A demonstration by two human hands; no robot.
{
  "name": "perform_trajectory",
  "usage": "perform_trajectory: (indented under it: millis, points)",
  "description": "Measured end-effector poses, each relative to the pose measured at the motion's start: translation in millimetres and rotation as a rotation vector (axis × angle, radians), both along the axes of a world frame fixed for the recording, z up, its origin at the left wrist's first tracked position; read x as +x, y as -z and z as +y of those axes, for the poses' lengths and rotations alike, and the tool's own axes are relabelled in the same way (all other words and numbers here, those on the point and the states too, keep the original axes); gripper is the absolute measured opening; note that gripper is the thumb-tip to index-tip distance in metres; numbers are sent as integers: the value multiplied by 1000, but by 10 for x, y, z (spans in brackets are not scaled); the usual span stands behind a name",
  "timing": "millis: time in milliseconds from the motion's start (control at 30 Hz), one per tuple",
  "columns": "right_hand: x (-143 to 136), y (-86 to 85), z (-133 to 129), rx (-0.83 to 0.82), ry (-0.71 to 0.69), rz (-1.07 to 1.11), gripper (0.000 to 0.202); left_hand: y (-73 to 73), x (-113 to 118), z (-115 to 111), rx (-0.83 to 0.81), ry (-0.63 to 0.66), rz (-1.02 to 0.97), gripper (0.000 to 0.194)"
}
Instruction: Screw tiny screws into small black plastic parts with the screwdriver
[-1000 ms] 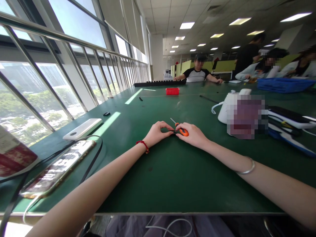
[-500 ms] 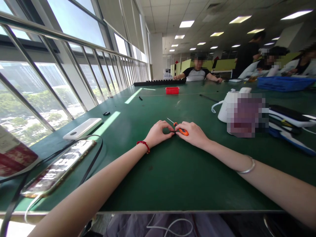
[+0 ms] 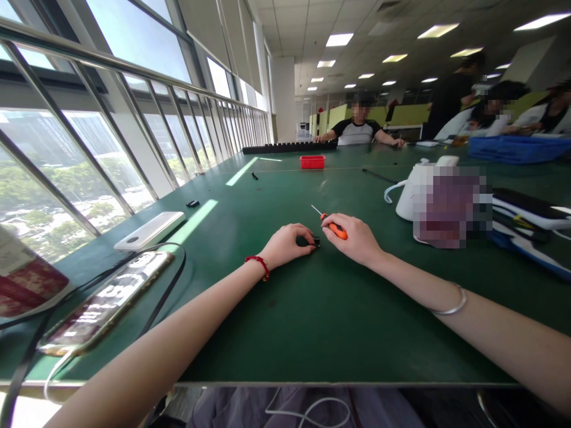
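Between the fingertips of my left hand (image 3: 292, 242) is a small black block-shaped part (image 3: 316, 242), held just over or on the green table (image 3: 285, 321). Its details are too small to make out. An orange-and-black screwdriver (image 3: 336, 229) lies in the grip of my right hand (image 3: 354, 238), its thin metal shaft slanting up and to the left, away from me. The two hands are a short gap apart, and the screwdriver does not touch the black part.
On the left lie a phone (image 3: 109, 303) with cables, a white power bank (image 3: 149, 230) and a cup (image 3: 27, 279). Ahead are a red tray (image 3: 312, 162) and small black pieces (image 3: 193, 204). A white device (image 3: 413, 193) and blue-handled tool (image 3: 530, 254) are right; a person (image 3: 359, 131) sits opposite.
My right hand has drawn slightly away to the right from my left hand, and the screwdriver now sits more fully in its grip. The black part stays in my left fingers.
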State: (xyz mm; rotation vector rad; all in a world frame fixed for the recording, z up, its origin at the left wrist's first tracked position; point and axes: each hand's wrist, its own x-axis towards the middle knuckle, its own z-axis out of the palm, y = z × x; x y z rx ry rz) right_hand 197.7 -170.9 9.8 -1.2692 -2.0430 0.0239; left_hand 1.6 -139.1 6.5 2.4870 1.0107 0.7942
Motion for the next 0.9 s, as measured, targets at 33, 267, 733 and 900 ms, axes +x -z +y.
perform_trajectory:
  millis: [33,267,733,900]
  points:
    - [-1,3,1,-3,-1,-2,15,17,14,6,-1,-10,15,9]
    - [-3,-1,-7,-54,-29,-23,16,-289,-417,256,25,-489,185,15]
    - [10,26,18,-109,-49,-81,18,-575,-1994,394,-240,-1166,268,19]
    - [3,38,19,-113,-53,-99,18,-634,-2076,366,-209,-1196,152,22]
